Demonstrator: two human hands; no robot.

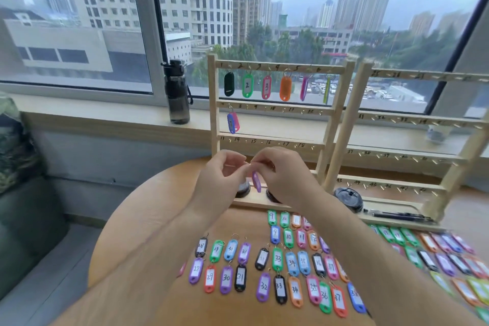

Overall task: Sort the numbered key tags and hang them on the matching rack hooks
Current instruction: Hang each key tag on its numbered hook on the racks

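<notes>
A purple key tag (pixel 256 181) hangs edge-on between my two hands, above the table in front of the left wooden rack (pixel 270 103). My left hand (pixel 221 180) and my right hand (pixel 283 177) both pinch its ring at the top. The rack's top row carries several tags on hooks 1 to 6; a blue and a pink tag (pixel 233 122) hang together at hook 7. Several rows of numbered coloured tags (pixel 291 264) lie on the round wooden table (pixel 148 214). A second rack (pixel 412 140) with higher numbers stands to the right, its hooks bare.
A dark water bottle (pixel 176 91) stands on the windowsill to the left of the racks. Two black round lids (pixel 348 197) and a black pen (pixel 399 215) rest at the racks' bases. A dark sofa (pixel 23 219) sits at the far left.
</notes>
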